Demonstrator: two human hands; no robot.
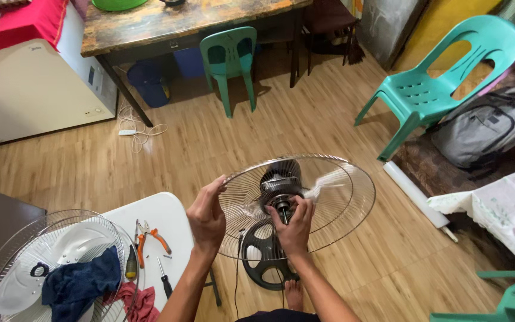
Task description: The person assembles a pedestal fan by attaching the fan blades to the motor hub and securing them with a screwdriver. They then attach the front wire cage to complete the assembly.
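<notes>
Head view: left hand (206,216) fingers pinch the fan grille (335,203) rim; right hand (294,225) fingers press together around its centre hub (280,192).

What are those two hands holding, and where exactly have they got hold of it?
The left hand grips the wire fan guard by its rim. The right hand is at the motor hub in the middle, its exact grip unclear.

One small panel, one label

A small dark upright display panel (91,76) sits on the white appliance's (31,89) side; a tiny grey label (35,45) marks its front edge.
</notes>
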